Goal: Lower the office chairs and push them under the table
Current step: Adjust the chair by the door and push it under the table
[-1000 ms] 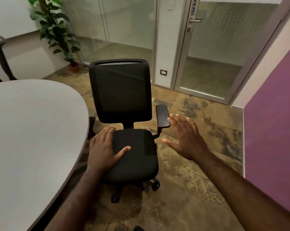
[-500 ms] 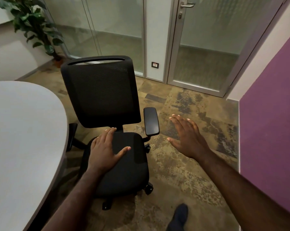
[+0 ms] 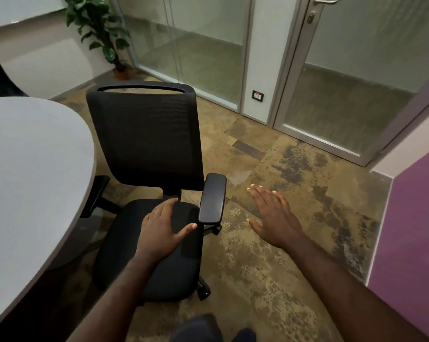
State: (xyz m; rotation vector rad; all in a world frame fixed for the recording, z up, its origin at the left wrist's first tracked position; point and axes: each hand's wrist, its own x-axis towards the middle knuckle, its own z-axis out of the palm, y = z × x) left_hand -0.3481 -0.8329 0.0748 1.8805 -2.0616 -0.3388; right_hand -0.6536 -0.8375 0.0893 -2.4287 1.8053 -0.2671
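- Since half a second ago: the office chair (image 3: 144,149) sits a little further right in the frame, more of the tabletop (image 3: 31,174) shows at left, and the plant (image 3: 100,28) has come back toward the upper middle. The left hand keeps its place flat on the seat; the right hand still hangs free beside the chair.
- Head view, chair: black mesh backrest upright, facing the wearer; seat (image 3: 159,275) dark and padded. Chair stands on the floor (image 3: 270,255) just beside the rounded edge of the pale tabletop, not under it.
- The chair's far armrest (image 3: 97,193) is partly hidden behind the tabletop edge; the near armrest (image 3: 212,198) is fully in view.
- Left hand (image 3: 163,227): palm down on the rear of the seat, fingers spread loosely and pointing toward the backrest, thumb splayed toward the near armrest. Flat, open, closed on nothing.
- Right hand (image 3: 274,215): in the air to the right of the near armrest, apart from it, palm down, fingers extended and slightly spread. Open and holding nothing.
- Castors (image 3: 203,291) show below the seat's front right.
- Surroundings: glass door (image 3: 351,77) and glass partition behind the chair, purple wall panel (image 3: 411,218) at right, mottled brown floor, a dark shoe (image 3: 198,329) at the bottom edge.
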